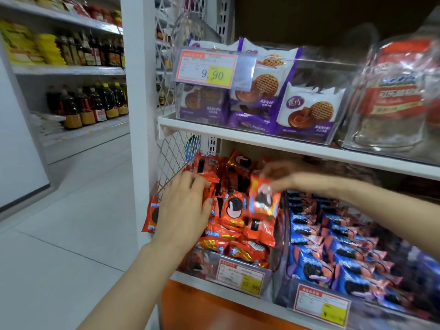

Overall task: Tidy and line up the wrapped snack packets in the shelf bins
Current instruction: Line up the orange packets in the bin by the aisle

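A clear bin (266, 279) on the lower shelf holds a loose heap of orange-red snack packets (234, 208). My left hand (183, 206) lies on the left side of the heap, its fingers curled over the packets there. My right hand (278, 177) reaches in from the right and pinches one orange packet (263, 198) by its top edge, holding it upright above the heap. Beside it on the right, a second bin holds blue snack packets (333, 248) lined up in rows.
The shelf above (238, 133) carries a clear bin of purple-and-white waffle biscuit packs (307, 110) and a clear jar (395, 96). A wire mesh panel (171, 158) closes the shelf's left end. Bottles (95, 106) fill shelves across the tiled aisle (71, 222).
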